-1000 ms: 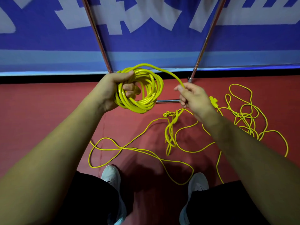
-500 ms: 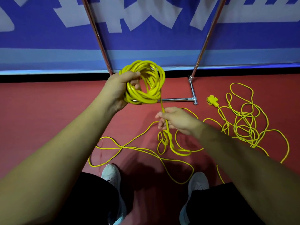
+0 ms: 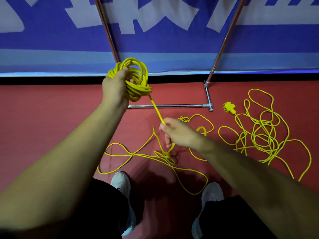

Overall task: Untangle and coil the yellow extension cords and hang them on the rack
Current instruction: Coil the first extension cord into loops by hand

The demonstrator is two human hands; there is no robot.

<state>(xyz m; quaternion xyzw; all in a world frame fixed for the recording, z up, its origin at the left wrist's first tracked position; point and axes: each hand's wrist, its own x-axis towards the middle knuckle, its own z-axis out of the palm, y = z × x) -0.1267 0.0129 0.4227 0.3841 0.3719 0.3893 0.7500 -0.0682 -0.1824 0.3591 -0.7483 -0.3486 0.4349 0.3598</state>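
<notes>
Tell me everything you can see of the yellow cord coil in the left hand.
The coil is an uneven bundle of many loops of glossy, plastic-looking yellow cord. The left hand grips it, up in front of the blue banner. One taut strand runs down from it to the right hand.

Everything's carried by a red floor (image 3: 43, 126). The rack's chrome base bars (image 3: 165, 106) are set flat on it. A loose yellow cord (image 3: 131, 154) is sprawled in wide loops mid-floor, bunched into a knot (image 3: 168, 155). To the right a second yellow cord (image 3: 262, 135) is heaped in a tangle, its socket block (image 3: 229, 107) laid near the rack's corner. Two pale shoes (image 3: 120, 182) are planted nearest.
</notes>
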